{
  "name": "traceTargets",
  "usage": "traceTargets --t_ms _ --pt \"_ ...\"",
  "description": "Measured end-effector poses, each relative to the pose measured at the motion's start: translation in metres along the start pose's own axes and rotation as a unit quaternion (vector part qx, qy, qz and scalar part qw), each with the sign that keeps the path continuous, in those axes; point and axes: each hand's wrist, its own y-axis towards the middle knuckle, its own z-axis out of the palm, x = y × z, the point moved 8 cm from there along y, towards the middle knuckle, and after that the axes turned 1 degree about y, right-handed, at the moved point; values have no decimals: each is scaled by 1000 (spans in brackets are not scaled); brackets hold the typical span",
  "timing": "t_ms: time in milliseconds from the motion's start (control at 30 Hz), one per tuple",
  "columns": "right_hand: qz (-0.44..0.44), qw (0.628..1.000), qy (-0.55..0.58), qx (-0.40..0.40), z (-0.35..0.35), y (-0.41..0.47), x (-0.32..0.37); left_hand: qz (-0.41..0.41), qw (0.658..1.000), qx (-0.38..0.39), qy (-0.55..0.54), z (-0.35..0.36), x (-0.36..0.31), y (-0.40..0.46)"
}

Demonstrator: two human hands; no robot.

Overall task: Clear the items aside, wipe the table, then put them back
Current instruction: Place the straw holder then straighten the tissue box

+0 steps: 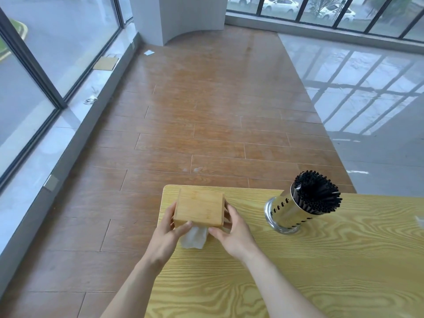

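A big room has a brown wood floor (206,125), a shiny gray floor (371,92) and tall windows (57,42). The yellow wood tabletop (298,260) stands near the camera. At its far left corner, both hands hold a wooden tissue box (199,208). The left hand (168,235) and right hand (231,234) grip its sides, and a white tissue (193,238) hangs out. A shiny metal holder (284,212) full of black chopsticks (317,191) stands to the right, apart. The marks on the box are too blurry to read.

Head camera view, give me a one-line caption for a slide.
Both hands, left and right, grip a wooden tissue box at the table corner, beside a chopstick holder.
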Motion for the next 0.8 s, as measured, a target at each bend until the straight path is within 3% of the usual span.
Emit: traceTargets --t_ms 267,800 --pt "18 999 22 -46 -14 9 8 2 993 -119 21 -18 -17 1" --pt "33 998 15 -48 -2 22 6 -21 981 -171 86 -25 -2 16"
